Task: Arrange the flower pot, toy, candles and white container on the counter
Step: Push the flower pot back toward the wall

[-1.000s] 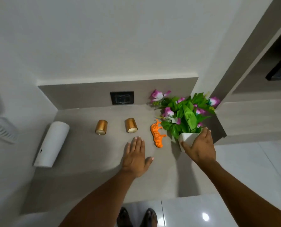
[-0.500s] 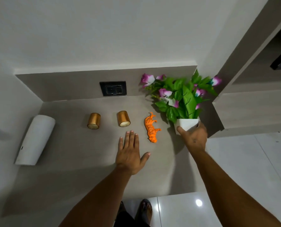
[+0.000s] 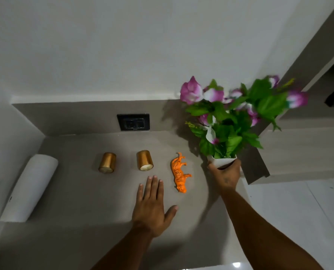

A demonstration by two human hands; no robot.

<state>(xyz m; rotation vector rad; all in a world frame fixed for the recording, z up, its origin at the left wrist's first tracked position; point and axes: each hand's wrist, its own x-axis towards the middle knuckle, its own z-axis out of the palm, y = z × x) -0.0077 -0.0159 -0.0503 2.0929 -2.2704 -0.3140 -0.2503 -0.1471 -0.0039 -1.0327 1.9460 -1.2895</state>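
Gold candles, two of them [image 3: 107,162] [image 3: 144,160], stand mid-desk [image 3: 74,201] beside one orange toy tiger [image 3: 179,174] and one white container [image 3: 28,189] lying far left, while your left hand [image 3: 152,207] rests flat, fingers spread, and your right hand [image 3: 226,176] clamps the one flower pot [image 3: 221,161] at the desk's right end.

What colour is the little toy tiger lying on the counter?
Bright orange with thin dark stripes. The toy tiger shows best in the head view.

The right hand [image 3: 225,177] grips the flower pot [image 3: 221,161] (blooms blurred). The left hand [image 3: 152,207] lies flat on the worktop [image 3: 74,191] near the toy [image 3: 179,175].
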